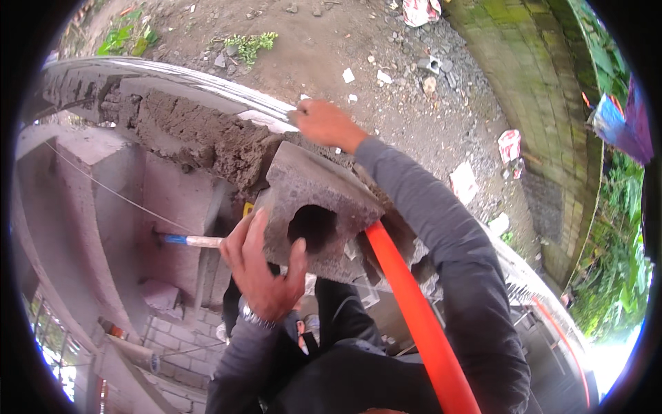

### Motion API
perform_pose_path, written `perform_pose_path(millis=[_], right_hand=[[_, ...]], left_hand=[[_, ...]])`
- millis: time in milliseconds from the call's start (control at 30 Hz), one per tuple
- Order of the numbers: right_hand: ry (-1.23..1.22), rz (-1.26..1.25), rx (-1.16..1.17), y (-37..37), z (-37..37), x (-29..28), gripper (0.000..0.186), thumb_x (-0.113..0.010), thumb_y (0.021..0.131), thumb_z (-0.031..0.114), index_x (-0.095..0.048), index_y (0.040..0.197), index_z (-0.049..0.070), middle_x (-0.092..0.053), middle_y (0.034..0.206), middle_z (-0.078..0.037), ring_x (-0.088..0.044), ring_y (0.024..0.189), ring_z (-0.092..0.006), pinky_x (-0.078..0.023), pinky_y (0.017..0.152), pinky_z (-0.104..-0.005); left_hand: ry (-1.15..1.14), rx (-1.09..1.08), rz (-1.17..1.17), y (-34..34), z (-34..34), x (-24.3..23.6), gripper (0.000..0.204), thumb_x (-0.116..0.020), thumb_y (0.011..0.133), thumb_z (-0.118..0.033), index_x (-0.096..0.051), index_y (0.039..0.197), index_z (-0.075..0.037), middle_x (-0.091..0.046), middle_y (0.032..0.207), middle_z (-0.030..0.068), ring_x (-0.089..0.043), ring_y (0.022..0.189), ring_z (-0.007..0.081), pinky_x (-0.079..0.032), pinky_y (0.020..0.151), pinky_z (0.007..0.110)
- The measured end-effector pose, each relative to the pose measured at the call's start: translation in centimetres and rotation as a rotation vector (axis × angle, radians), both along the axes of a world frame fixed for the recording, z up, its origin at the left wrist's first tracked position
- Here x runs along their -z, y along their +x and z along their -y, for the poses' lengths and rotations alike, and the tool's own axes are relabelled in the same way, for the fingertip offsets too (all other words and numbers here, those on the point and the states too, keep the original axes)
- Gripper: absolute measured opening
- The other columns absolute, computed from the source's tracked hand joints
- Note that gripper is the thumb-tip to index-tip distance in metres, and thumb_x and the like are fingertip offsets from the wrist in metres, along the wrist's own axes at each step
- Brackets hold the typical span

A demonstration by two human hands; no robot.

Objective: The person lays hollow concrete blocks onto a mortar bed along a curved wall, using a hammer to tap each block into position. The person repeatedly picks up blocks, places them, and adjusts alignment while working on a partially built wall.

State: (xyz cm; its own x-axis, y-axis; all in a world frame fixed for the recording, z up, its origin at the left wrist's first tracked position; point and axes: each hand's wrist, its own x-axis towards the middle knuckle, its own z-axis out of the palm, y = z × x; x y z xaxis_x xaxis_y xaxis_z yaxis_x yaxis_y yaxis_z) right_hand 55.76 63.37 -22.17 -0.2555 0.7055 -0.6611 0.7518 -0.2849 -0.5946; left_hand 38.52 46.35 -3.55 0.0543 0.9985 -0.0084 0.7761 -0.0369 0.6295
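A grey hollow concrete block (289, 176) sits at the end of a rough mortar bed (200, 134), its round hole facing me. My left hand (265, 276) is at the block's near left side, fingers stretched and apart, thumb in front of the hole. Whether it presses on the block I cannot tell. Beyond the block, my right hand (327, 124) is closed at the far edge of the wall, beside long pale strips (207, 86). What its fingers hold, if anything, is hidden. A long orange bar (420, 314) runs from the block's right corner down past my right arm.
A pole with a blue band (176, 239) and a taut string (110, 186) lie left, before concrete ribs (103, 200). Paving (179, 348) shows far below. Beyond the wall are dirt ground (296, 55) with rubble and litter, a mossy block wall (538, 90) and plants.
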Motion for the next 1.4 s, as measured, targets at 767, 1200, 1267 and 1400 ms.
perform_pose_path(millis=[767, 1200, 1267, 1400], right_hand=[[-0.301, 0.179, -0.417, 9.1, 6.5, 5.1, 0.035, -0.050, 0.095, 0.026, -0.073, 0.109, 0.003, -0.072, 0.090, -0.018, -0.072, 0.095, -0.0276, -0.057, 0.082, -0.0426], [0.137, -0.373, -0.050, 8.4, 6.8, -20.4, 0.026, -0.048, 0.099, 0.016, -0.067, 0.111, 0.004, -0.073, 0.094, -0.017, -0.073, 0.087, -0.0317, -0.058, 0.080, -0.0435], [0.171, -0.435, -0.021, 6.7, 8.0, -22.6, 0.023, -0.051, 0.097, 0.013, -0.068, 0.110, 0.004, -0.074, 0.097, -0.018, -0.073, 0.090, -0.0344, -0.058, 0.080, -0.0437], [0.468, -0.233, -0.006, 6.5, 7.6, -20.4, 0.025, -0.060, 0.097, 0.018, -0.066, 0.112, 0.000, -0.072, 0.101, -0.020, -0.071, 0.092, -0.0382, -0.058, 0.080, -0.0459]], left_hand=[[-0.012, -0.041, -0.001, -0.4, 1.5, 0.9, 0.058, -0.068, 0.089, -0.010, -0.049, 0.143, 0.002, -0.054, 0.138, 0.0212, -0.051, 0.117, 0.0313, -0.043, 0.096, 0.041], [0.082, -0.095, 0.053, -2.3, 2.4, 1.4, 0.058, -0.067, 0.094, -0.018, -0.044, 0.144, 0.001, -0.051, 0.133, 0.0182, -0.051, 0.113, 0.0290, -0.042, 0.097, 0.041], [0.100, -0.176, 0.162, -2.9, 4.9, 1.5, 0.062, -0.069, 0.094, -0.022, -0.040, 0.145, -0.001, -0.049, 0.130, 0.0167, -0.051, 0.110, 0.0270, -0.042, 0.096, 0.040], [-0.213, -0.471, 0.544, -2.6, 10.1, 1.0, 0.062, -0.065, 0.097, -0.021, -0.034, 0.148, -0.004, -0.047, 0.131, 0.0141, -0.051, 0.113, 0.0252, -0.042, 0.098, 0.038]])
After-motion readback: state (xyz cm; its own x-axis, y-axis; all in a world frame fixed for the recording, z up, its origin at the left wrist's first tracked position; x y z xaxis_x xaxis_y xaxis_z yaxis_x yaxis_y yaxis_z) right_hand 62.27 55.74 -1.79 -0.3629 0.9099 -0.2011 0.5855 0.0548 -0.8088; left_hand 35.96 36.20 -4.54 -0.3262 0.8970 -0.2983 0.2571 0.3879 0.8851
